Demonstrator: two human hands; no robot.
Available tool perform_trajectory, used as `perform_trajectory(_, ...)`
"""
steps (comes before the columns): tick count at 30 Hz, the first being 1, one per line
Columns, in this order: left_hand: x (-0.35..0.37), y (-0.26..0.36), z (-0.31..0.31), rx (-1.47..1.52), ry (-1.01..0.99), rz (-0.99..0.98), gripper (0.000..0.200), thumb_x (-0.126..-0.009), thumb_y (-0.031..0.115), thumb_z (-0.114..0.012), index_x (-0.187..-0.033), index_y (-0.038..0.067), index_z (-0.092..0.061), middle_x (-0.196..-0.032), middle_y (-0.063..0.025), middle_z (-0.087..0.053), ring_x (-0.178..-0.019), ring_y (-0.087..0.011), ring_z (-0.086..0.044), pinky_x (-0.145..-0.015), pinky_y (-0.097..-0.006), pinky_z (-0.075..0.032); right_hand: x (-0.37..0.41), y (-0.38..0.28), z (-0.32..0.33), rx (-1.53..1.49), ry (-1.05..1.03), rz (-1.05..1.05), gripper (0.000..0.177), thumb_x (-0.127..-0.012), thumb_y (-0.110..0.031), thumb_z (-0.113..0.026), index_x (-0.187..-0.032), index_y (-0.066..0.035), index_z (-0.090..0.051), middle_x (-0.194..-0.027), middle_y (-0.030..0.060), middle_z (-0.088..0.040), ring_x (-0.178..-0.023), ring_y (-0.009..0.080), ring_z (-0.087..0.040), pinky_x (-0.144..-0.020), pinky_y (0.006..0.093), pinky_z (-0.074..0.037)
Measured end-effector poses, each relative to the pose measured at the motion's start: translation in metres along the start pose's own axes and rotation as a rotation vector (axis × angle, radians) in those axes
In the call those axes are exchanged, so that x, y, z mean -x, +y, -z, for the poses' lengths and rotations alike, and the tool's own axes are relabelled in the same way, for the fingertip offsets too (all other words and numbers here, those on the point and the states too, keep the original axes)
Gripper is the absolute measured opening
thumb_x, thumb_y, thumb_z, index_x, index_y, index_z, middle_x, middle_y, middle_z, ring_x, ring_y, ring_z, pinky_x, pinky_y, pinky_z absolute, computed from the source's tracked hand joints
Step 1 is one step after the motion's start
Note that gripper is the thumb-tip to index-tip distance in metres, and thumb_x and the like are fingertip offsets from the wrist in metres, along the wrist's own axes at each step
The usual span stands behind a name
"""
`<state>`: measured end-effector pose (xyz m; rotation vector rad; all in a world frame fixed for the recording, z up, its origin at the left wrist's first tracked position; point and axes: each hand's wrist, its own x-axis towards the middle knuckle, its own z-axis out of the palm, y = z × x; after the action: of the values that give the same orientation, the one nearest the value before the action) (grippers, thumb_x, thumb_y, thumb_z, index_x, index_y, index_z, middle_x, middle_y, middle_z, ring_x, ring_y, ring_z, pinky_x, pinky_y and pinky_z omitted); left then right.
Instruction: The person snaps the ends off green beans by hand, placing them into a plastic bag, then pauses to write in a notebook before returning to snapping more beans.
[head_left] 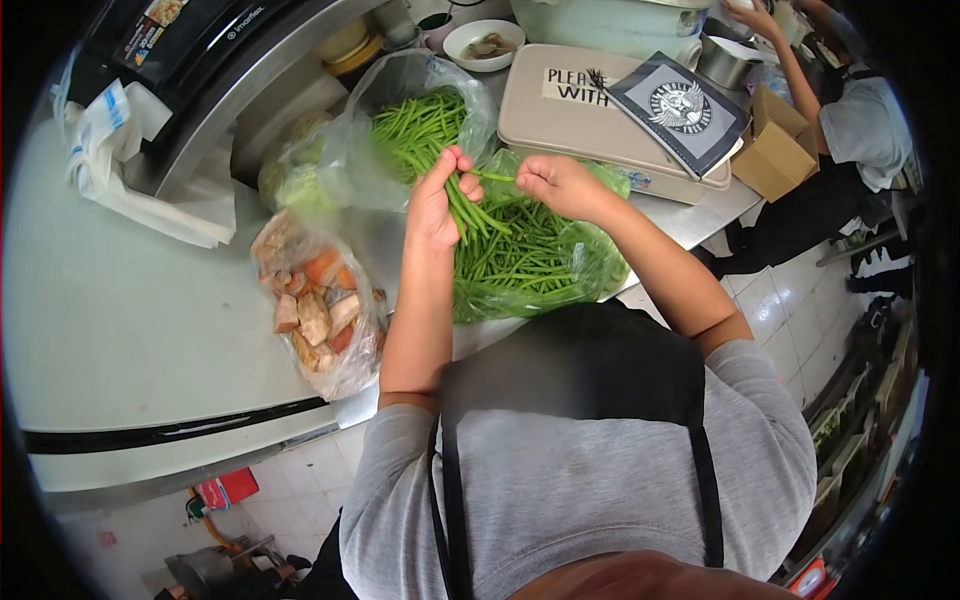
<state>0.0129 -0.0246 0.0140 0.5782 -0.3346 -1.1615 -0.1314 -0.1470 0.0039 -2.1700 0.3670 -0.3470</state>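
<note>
While left hand [436, 203] curls round green beans [470, 215] | right hand [558, 187] pinches one bean [495, 176]

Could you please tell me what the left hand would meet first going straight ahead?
The left hand would likely meet the green beans in the clear plastic bag first, though depth is unclear.

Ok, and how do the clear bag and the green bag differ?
The clear bag is colourless, the green bag tinted green. The clear bag sits farther from the apron, the green bag nearer. Both are plastic, open and hold green beans.
</note>
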Motion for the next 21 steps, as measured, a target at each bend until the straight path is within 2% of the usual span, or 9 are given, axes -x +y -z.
perform_trajectory(3,0.000,0.004,0.009,0.004,0.020,-0.040,0.011,-0.082,0.018,-0.051,-0.083,0.008,-0.048,-0.073,-0.0033,-0.049,-0.054,-0.0113,-0.043,-0.048,-0.0234,-0.036,-0.005,-0.001,-0.013,-0.611,0.114,0.134,0.016,-0.083,-0.017,-0.046,-0.074,-0.003,-0.049,-0.064,0.0010,-0.051,-0.059,0.0102,-0.047,-0.056,0.0235,-0.039)
perform_trajectory(6,0.000,-0.002,0.019,-0.127,0.166,-0.056,0.013,-0.081,0.019,-0.052,-0.083,0.007,-0.049,-0.074,-0.0040,-0.051,-0.054,-0.0122,-0.045,-0.048,-0.0239,-0.038,-0.003,-0.017,-0.027,-0.920,0.025,0.154,0.016,-0.085,-0.017,-0.045,-0.074,-0.005,-0.046,-0.065,-0.0006,-0.047,-0.059,0.0076,-0.044,-0.058,0.0214,-0.038)
perform_trajectory(7,-0.002,-0.005,0.026,-0.172,0.213,-0.069,0.013,-0.081,0.019,-0.053,-0.083,0.006,-0.049,-0.073,-0.0041,-0.052,-0.055,-0.0124,-0.046,-0.049,-0.0240,-0.039,0.000,-0.024,-0.034,-0.923,-0.030,0.147,0.012,-0.084,-0.012,-0.043,-0.074,-0.005,-0.046,-0.064,-0.0003,-0.047,-0.059,0.0085,-0.045,-0.058,0.0217,-0.039)
perform_trajectory(10,-0.003,-0.013,0.035,-0.297,0.312,-0.086,0.013,-0.080,0.017,-0.054,-0.082,0.005,-0.050,-0.072,-0.0043,-0.053,-0.057,-0.0129,-0.048,-0.051,-0.0242,-0.041,0.003,-0.021,-0.060,-0.915,-0.206,0.133,0.010,-0.080,-0.008,-0.043,-0.072,-0.004,-0.046,-0.063,0.0006,-0.048,-0.059,0.0087,-0.046,-0.056,0.0231,-0.039)
perform_trajectory(12,0.003,-0.017,0.029,-0.367,0.329,-0.083,0.011,-0.080,0.016,-0.053,-0.081,0.005,-0.050,-0.072,-0.0044,-0.052,-0.060,-0.0131,-0.049,-0.054,-0.0244,-0.042,0.007,-0.022,-0.068,-0.355,-0.070,0.324,0.009,-0.075,-0.006,-0.045,-0.067,-0.003,-0.045,-0.061,0.0035,-0.049,-0.057,0.0125,-0.048,-0.053,0.0261,-0.039)
perform_trajectory(13,0.008,-0.019,0.018,-0.379,0.313,-0.125,0.010,-0.079,0.014,-0.055,-0.080,0.005,-0.050,-0.069,-0.0040,-0.052,-0.059,-0.0125,-0.049,-0.053,-0.0241,-0.042,0.003,-0.022,-0.070,-0.188,0.081,0.440,0.016,-0.073,-0.015,-0.051,-0.063,-0.003,-0.047,-0.057,0.0100,-0.049,-0.053,0.0240,-0.050,-0.050,0.0335,-0.039)
perform_trajectory(16,0.010,-0.015,0.019,-0.408,0.357,-0.249,0.010,-0.079,0.013,-0.054,-0.079,0.004,-0.050,-0.065,-0.0033,-0.051,-0.058,-0.0120,-0.049,-0.051,-0.0238,-0.041,-0.006,-0.020,-0.053,0.062,-0.084,0.176,0.018,-0.071,-0.020,-0.056,-0.064,-0.004,-0.049,-0.059,0.0117,-0.052,-0.056,0.0291,-0.051,-0.051,0.0362,-0.039)
perform_trajectory(17,0.010,-0.011,0.019,-0.401,0.391,-0.309,0.011,-0.079,0.013,-0.055,-0.078,0.004,-0.050,-0.064,-0.0031,-0.051,-0.056,-0.0118,-0.049,-0.049,-0.0236,-0.041,-0.007,-0.026,-0.047,0.259,-0.206,0.083,0.019,-0.069,-0.025,-0.059,-0.068,-0.007,-0.053,-0.066,0.0100,-0.054,-0.064,0.0278,-0.054,-0.054,0.0375,-0.041)
perform_trajectory(21,0.007,0.004,0.033,-0.534,0.439,-0.385,0.011,-0.075,0.010,-0.057,-0.080,0.004,-0.049,-0.067,-0.0028,-0.051,-0.057,-0.0120,-0.046,-0.054,-0.0246,-0.038,0.002,0.007,-0.075,0.517,-0.224,0.258,0.015,-0.069,-0.026,-0.060,-0.075,-0.012,-0.058,-0.082,0.0069,-0.053,-0.076,0.0264,-0.055,-0.063,0.0386,-0.044)
